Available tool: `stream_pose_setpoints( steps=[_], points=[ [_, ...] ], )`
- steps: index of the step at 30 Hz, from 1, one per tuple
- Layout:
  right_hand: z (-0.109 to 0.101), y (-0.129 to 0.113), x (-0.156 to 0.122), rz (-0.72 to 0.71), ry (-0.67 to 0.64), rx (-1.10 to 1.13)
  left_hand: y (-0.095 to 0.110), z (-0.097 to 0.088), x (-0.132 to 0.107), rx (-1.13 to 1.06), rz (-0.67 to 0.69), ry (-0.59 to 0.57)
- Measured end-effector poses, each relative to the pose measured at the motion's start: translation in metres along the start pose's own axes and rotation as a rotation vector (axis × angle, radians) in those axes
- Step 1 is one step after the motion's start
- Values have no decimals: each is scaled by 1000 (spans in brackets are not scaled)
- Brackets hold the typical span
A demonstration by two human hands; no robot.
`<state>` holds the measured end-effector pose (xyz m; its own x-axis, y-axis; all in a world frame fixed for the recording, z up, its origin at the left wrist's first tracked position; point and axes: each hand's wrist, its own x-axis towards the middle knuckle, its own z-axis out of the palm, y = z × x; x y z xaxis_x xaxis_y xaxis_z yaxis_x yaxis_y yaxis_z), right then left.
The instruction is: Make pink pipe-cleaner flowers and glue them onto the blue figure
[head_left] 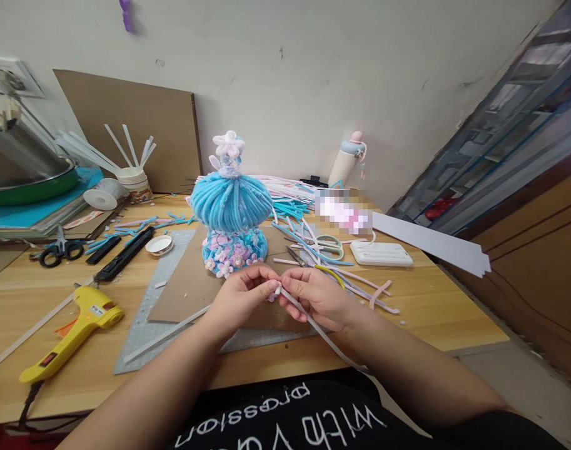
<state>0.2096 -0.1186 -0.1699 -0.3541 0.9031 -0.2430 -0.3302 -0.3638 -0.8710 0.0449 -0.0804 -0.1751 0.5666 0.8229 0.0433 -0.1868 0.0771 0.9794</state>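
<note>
Close together at the front of the table, both hands pinch a pale pipe cleaner (325,335). My left hand (245,294) is closed on its bunched end, thumb against forefinger. My right hand (320,297) grips it just beside that, and the long tail hangs down past my right wrist. A small pale curled piece shows between the fingertips, partly hidden. Right behind my hands stands a blue fluffy mushroom-like figure (231,203), with pink and white flowers at its base and a pale flower on top. It rests on a brown cardboard sheet (182,297).
A yellow glue gun (81,328) lies at the left, near black-handled scissors (61,250) and a black utility knife (126,253). Loose pipe cleaners (289,209) and pliers with yellow handles (329,275) lie right of the figure. A white power bank (381,254) and bottle (346,159) stand farther right.
</note>
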Motion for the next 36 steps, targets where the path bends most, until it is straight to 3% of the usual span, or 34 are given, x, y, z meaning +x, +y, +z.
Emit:
stream_pose_setpoints(
  steps=[4, 12, 21, 28, 31, 36],
  points=[
    [4, -3, -4, 32, -19, -14, 1, 1, -1, -20, 23, 52],
    [6, -2, -6, -62, 54, -184, 0, 1, 0, -94, -53, 16],
    [12, -1, -7, -165, 116, -336, -6, 0, -2, 29, 199, 49],
    [8, -13, -7, 15, -11, -102, 2, 1, -4, -2, 107, -61],
    [7, -16, -8, 99, -62, -44, 6, 2, -4, 37, 105, -57],
    [7, -15, -8, 92, -44, -71, 4, 3, -6, 143, 155, -43]
  ],
)
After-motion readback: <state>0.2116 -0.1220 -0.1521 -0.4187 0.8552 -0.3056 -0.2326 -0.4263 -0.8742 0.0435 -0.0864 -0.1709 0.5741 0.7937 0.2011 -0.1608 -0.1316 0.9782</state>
